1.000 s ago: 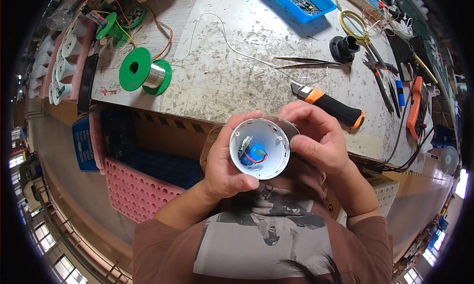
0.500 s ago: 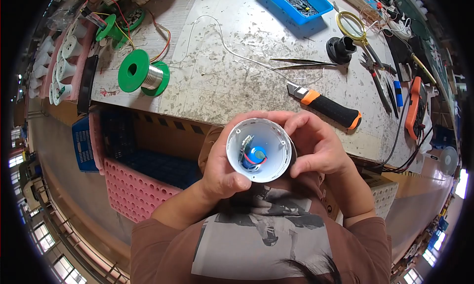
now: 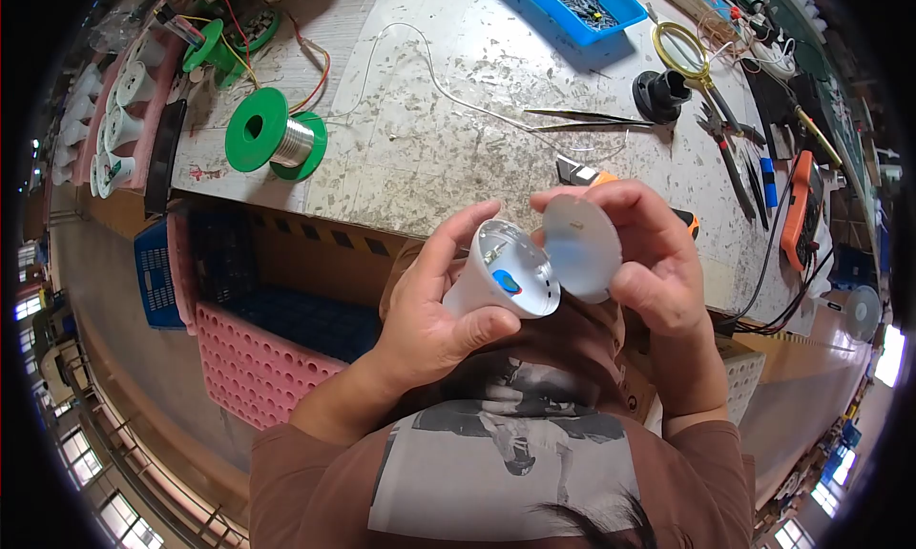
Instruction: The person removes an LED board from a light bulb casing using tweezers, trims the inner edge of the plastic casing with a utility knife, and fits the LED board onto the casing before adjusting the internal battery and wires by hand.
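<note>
My left hand (image 3: 420, 310) is closed round a white plastic cup-shaped housing (image 3: 468, 287), its open mouth tilted up and to the right. Inside the housing show a blue part (image 3: 506, 281) and a bit of circuitry near the rim. Between the thumb and fingers of my right hand (image 3: 658, 253) is a round white disc-shaped cover (image 3: 582, 248), tipped on edge beside the housing's mouth. Whether the disc touches the rim I cannot tell. Behind my right hand, a utility knife (image 3: 582, 172) with orange and black handle lies partly hidden on the bench.
A green solder spool (image 3: 277, 134) stands on the bench (image 3: 401, 148), its wire trailing right. Tweezers (image 3: 587, 120), a black stand (image 3: 660, 96), a magnifying glass (image 3: 681, 50), pliers (image 3: 727, 158), a blue tray (image 3: 582, 24) and a red multimeter (image 3: 800, 210) lie around. A pink crate (image 3: 258, 368) is below left.
The housing has tilted from facing the camera to facing right. My right hand has moved up and right and now holds the white disc apart from my left hand, covering much of the knife.
</note>
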Demonstrator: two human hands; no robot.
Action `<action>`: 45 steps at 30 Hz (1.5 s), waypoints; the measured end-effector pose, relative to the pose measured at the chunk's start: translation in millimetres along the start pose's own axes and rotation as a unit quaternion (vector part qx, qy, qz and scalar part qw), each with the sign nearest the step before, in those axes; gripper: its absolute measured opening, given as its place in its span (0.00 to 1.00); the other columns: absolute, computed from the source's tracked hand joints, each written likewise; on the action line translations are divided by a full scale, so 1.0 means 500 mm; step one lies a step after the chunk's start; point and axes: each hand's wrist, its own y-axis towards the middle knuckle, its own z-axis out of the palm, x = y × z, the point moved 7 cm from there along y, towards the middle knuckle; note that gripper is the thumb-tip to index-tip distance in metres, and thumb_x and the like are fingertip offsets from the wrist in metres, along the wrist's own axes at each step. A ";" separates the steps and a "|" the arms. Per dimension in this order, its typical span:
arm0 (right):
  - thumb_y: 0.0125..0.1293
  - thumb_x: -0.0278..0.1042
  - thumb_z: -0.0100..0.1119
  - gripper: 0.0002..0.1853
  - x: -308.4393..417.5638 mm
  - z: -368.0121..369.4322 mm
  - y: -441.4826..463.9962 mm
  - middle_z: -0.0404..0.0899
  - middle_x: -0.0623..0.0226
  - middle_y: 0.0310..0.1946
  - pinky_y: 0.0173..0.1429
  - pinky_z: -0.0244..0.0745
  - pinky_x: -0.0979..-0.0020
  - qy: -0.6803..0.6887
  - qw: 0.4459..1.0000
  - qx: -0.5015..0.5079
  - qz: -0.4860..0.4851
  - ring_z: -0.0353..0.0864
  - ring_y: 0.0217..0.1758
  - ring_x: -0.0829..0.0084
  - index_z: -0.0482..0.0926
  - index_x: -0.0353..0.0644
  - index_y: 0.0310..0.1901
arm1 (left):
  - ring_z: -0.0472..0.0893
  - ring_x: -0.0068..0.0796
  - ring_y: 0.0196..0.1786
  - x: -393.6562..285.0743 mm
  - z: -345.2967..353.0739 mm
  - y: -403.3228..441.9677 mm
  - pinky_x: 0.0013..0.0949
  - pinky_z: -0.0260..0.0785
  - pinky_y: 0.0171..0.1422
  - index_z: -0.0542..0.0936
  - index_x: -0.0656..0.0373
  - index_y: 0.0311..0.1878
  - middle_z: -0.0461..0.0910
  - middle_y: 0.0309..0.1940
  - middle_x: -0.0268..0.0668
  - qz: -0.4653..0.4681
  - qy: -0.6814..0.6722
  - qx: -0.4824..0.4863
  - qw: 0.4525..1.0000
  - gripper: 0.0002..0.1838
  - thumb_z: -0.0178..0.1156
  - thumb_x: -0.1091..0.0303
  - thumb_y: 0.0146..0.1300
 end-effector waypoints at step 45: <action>0.71 0.30 0.73 0.13 -0.029 0.028 -0.021 0.87 0.55 0.58 0.62 0.81 0.66 -0.213 0.968 -0.059 -0.118 0.87 0.58 0.66 0.86 0.35 0.53 | 0.82 0.37 0.55 -0.016 -0.012 -0.007 0.37 0.77 0.59 0.73 0.61 0.74 0.79 0.59 0.43 0.167 0.280 -0.086 0.941 0.48 0.85 0.55 0.53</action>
